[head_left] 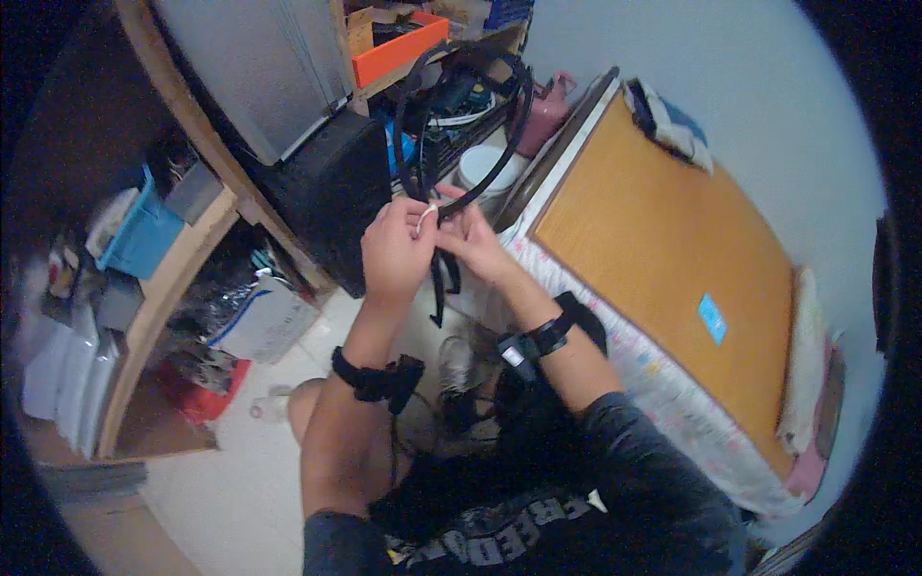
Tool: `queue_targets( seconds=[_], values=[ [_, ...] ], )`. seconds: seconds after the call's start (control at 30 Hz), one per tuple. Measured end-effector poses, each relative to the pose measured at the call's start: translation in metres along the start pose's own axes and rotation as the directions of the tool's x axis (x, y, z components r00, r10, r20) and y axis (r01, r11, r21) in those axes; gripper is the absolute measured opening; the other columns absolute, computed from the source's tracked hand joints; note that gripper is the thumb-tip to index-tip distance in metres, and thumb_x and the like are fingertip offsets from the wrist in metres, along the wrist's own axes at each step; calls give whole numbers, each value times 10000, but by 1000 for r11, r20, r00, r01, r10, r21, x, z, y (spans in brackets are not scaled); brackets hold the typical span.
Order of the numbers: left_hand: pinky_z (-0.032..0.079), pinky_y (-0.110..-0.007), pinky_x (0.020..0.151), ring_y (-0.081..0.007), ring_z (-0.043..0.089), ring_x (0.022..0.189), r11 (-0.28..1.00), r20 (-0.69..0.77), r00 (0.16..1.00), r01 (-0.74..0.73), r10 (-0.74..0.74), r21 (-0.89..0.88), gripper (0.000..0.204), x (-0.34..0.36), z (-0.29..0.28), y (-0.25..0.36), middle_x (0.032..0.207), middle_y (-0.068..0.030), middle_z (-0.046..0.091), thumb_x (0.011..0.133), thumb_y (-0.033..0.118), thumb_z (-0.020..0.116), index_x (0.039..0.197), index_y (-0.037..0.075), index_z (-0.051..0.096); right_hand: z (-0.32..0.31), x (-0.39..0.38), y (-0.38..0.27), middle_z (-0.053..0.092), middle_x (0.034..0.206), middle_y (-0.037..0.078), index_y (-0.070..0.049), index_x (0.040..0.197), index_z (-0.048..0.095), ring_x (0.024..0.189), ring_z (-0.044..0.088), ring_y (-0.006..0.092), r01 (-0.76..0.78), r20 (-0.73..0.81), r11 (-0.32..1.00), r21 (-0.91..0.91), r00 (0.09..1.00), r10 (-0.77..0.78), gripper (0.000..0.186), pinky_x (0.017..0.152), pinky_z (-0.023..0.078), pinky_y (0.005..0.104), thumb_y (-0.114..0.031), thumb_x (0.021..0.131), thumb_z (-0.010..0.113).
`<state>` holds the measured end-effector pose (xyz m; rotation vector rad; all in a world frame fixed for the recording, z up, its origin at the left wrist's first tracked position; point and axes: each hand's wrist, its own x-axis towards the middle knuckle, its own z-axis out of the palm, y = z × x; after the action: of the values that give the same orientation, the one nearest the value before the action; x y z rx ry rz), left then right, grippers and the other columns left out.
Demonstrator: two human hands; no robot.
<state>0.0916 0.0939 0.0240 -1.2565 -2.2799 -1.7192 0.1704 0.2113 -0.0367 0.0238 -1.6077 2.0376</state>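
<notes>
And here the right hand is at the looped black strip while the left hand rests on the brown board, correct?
Not quite: the left hand isn't on the brown board. The head view shows it up at the looped black strip too, close beside the right hand.

Wall at right: plain, pale blue-grey. Floor: light, smooth tiles. Left: wooden shelving, cluttered, blue basket on upper board. Upper left of centre: tall grey panel just above black block. Right: wide tan board lying flat, floral cloth below near edge; furniture type underneath unclear. Light dim, cool.
</notes>
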Motion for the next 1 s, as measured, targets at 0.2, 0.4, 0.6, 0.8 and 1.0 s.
queue_targets(
  seconds=[0.2,0.4,0.6,0.8,1.0],
  values=[
    [513,-318,609,-223,659,655,991,-7,1000,-11,10,-131,139,0,-7,4,782,-119,643,806,134,657,880,22,622,8,-4,9,421,1307,187,-40,1373,142,1206,483,264,-65,27,993,-100,997,68,680,1021,394,366,3,860,586],
    [511,-307,648,-233,655,709,976,108,994,21,3,-215,174,0,-6,-2,865,-136,648,820,154,647,940,28,638,4,-5,15,459,1291,202,-38,1324,227,1194,499,270,-128,-43,987,-93,991,125,560,1000,420,361,-8,882,570],
    [511,-360,631,-267,664,688,996,151,985,82,-78,-21,193,2,-9,-35,780,-126,671,807,177,637,944,44,654,8,-6,22,503,1241,132,-47,1242,319,1117,540,184,-199,-91,980,-19,976,197,505,934,453,299,-11,846,630],
    [521,-339,649,-241,676,697,969,205,958,223,-199,-103,220,0,-2,-50,802,-142,687,809,194,643,936,15,656,3,-11,31,529,966,50,-61,1198,327,802,523,93,-116,-159,829,-548,987,33,523,686,461,243,23,800,656],
    [511,-267,624,-142,651,682,866,300,919,355,-256,-351,230,7,1,-51,810,-94,681,847,151,613,1012,-6,643,-2,-13,43,514,853,8,-64,1195,374,735,502,80,-177,-294,734,-656,955,-32,502,647,442,233,-26,803,685]
  ],
)
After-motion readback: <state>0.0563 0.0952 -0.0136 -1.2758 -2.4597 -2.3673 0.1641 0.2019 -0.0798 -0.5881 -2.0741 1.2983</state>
